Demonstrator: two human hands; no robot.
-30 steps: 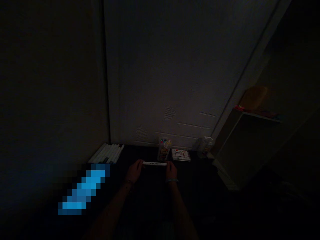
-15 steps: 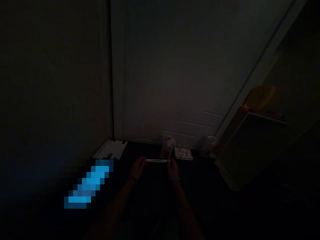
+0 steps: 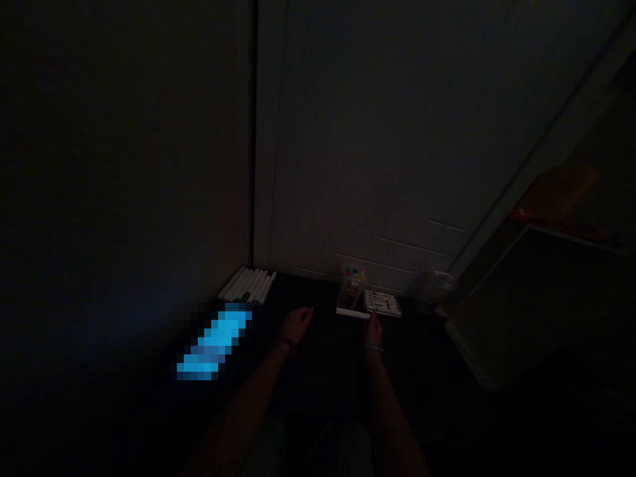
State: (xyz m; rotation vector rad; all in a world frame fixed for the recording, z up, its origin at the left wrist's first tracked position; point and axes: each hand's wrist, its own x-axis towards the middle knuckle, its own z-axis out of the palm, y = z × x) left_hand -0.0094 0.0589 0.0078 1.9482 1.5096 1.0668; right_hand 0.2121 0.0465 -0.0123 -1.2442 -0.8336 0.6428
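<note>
The scene is very dark. My right hand is closed around the right end of a white marker, which points left and lies nearly level. Separated from the marker by a gap, my left hand has its fingers curled together; whatever may be in them is hidden. Just behind the marker stands a clear container with colourful spots at its top. A flat pack of white markers lies beyond my right hand.
Several white markers lie in a row at the back left. Nearer is a pixelated, glowing blue screen. A second clear container stands at the back right, beside a large box-like piece. Walls close off the dark tabletop.
My left hand has come off the marker's left end, leaving it in my right hand alone. The whole view has shifted, so things appear further right.
</note>
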